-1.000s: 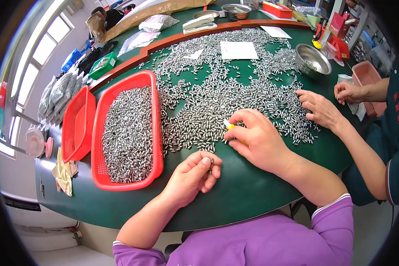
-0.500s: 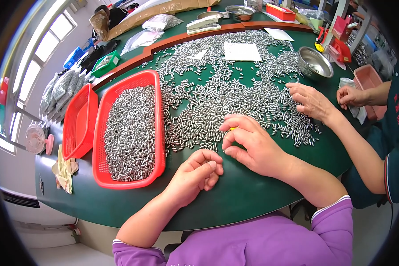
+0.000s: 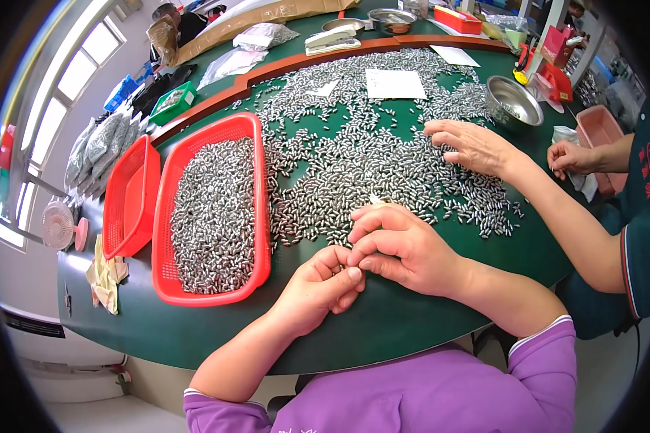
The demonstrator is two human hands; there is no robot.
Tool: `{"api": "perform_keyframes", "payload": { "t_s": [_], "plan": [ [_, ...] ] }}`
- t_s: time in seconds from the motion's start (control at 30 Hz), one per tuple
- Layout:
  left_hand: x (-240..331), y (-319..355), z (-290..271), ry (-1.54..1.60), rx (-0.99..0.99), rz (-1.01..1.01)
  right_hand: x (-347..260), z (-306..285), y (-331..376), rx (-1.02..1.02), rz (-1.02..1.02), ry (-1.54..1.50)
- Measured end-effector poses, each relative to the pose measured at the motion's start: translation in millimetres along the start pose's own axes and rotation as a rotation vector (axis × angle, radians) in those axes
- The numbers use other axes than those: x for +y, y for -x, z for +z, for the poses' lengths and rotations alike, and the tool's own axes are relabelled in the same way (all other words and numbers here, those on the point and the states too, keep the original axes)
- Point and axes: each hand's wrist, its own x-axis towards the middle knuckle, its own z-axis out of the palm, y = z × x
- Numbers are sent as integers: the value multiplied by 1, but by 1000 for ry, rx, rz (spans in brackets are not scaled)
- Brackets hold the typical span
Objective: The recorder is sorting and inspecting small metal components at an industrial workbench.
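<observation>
My left hand (image 3: 323,283) is closed, its fingers curled and the thumb pressed against them. My right hand (image 3: 412,249) bends its fingers to meet the left fingertips, in a pinch. Whatever sits between the fingers is too small or hidden to make out. A small pale-yellow bit shows behind the upper fingers of my right hand. Just beyond both hands spread many small shiny silver metal pieces (image 3: 339,177), pointed like little bullets. More of them fill a red plastic basket (image 3: 263,216) left of my hands.
A co-worker's hand (image 3: 477,150) reaches over the pieces from the right; another person's hand (image 3: 570,157) is farther right. An empty red basket (image 3: 149,195) stands at left. White paper (image 3: 395,84), a steel bowl (image 3: 514,101) and a wooden rail (image 3: 224,101) lie beyond.
My right hand has moved slightly left and down, so its fingertips now meet my left hand's. The co-worker's near hand has slid left over the pieces.
</observation>
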Motion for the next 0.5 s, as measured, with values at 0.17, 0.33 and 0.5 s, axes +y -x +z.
{"api": "perform_keyframes", "payload": {
  "t_s": [0.17,0.33,0.5],
  "plan": [
    [-1,-1,-3,-9,-20,51,2,-7,-2,161,122,150],
    [-2,-1,-3,10,-30,61,13,-11,-1,178,54,250],
    [-2,-1,-4,-8,-21,68,11,-7,-1,179,90,391]
  ]
}}
